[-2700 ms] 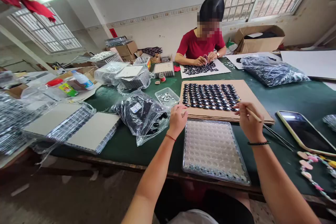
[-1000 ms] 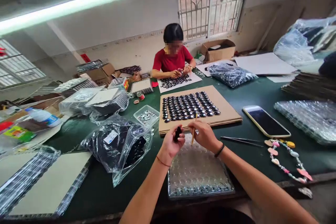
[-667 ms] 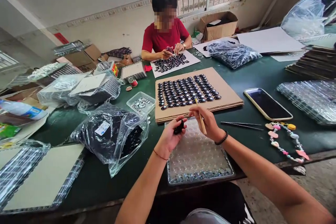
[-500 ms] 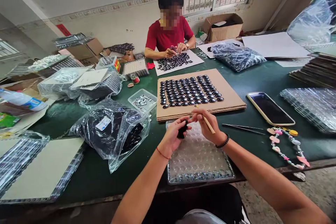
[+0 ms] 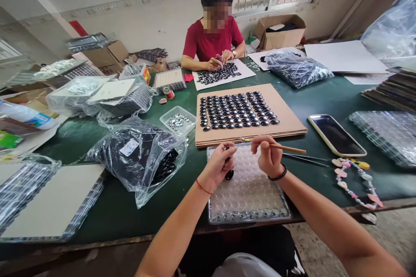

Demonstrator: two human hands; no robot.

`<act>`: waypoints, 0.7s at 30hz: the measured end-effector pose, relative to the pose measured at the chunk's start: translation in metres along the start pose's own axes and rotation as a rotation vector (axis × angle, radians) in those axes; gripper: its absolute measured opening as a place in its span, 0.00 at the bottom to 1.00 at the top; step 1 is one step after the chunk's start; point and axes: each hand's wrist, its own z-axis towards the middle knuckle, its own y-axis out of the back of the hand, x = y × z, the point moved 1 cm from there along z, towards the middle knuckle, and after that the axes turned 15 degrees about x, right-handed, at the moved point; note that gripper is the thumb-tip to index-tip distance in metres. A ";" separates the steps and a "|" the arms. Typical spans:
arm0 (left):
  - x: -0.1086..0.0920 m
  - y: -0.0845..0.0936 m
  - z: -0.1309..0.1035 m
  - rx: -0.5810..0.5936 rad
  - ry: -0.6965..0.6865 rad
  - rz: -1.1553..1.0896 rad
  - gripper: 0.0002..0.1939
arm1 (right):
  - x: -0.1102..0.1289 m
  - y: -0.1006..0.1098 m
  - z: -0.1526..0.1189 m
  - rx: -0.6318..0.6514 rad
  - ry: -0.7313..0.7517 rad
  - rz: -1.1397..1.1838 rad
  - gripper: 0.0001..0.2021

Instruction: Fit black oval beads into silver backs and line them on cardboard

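Note:
My left hand (image 5: 221, 162) is closed around small black pieces (image 5: 229, 175), one showing below its fingers, above the left part of a clear dimpled tray (image 5: 250, 194). Over the tray's right side, my right hand (image 5: 269, 154) grips a thin wooden stick (image 5: 288, 147) that points left, its tip near the tray's far edge. Behind the tray, several rows of glossy black ovals (image 5: 238, 112) lie on a stack of brown cardboard (image 5: 286, 119). A pair of metal tweezers (image 5: 307, 158) rests to the right of my right hand.
A plastic bag of black pieces (image 5: 130, 160) and a small box of metal bits (image 5: 178, 122) lie at the left. A phone (image 5: 337, 135) and a bead string (image 5: 357, 179) are at the right. Across the table (image 5: 156, 125), a person in red (image 5: 212, 39) handles black pieces.
My right hand has moved right, away from my left hand, and the stick has swung from steep to nearly level. A black piece now shows below my left hand. The view has shifted slightly.

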 end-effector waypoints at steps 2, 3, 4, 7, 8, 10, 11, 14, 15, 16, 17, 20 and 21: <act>-0.001 0.000 0.000 -0.018 0.011 -0.005 0.12 | 0.000 0.000 0.000 -0.057 -0.012 0.026 0.15; -0.001 0.001 0.000 -0.029 0.014 -0.013 0.11 | -0.001 -0.001 0.000 -0.069 -0.016 0.035 0.15; -0.001 0.001 0.000 -0.039 0.017 -0.020 0.11 | -0.001 -0.001 0.000 -0.070 -0.019 0.041 0.15; -0.001 0.001 -0.001 -0.069 0.024 -0.030 0.11 | -0.003 -0.004 -0.001 -0.029 -0.027 0.039 0.15; -0.001 0.000 -0.001 -0.073 0.028 -0.035 0.11 | -0.003 -0.005 -0.002 -0.011 -0.030 0.036 0.14; -0.001 -0.001 -0.002 -0.070 0.036 -0.048 0.11 | -0.004 -0.005 -0.002 0.012 -0.031 0.034 0.14; -0.001 -0.001 -0.002 -0.064 0.038 -0.051 0.11 | -0.003 -0.005 -0.002 0.016 -0.028 0.033 0.14; -0.002 0.001 -0.001 -0.060 0.024 -0.021 0.12 | -0.002 -0.004 -0.001 0.037 -0.023 0.015 0.15; -0.002 0.002 -0.001 -0.069 0.014 0.007 0.12 | -0.002 -0.003 0.000 0.049 -0.024 0.007 0.15; -0.003 0.005 0.000 -0.080 0.002 0.047 0.13 | -0.002 -0.003 0.000 0.063 -0.027 -0.001 0.15; -0.004 0.007 0.001 -0.094 -0.013 0.105 0.13 | -0.002 -0.003 0.000 0.074 -0.033 -0.008 0.16; -0.007 0.014 0.004 -0.160 -0.092 0.413 0.13 | -0.003 -0.004 -0.001 0.096 -0.059 -0.015 0.16; -0.007 0.016 0.004 -0.185 -0.131 0.549 0.13 | -0.004 -0.004 -0.001 0.108 -0.070 -0.020 0.15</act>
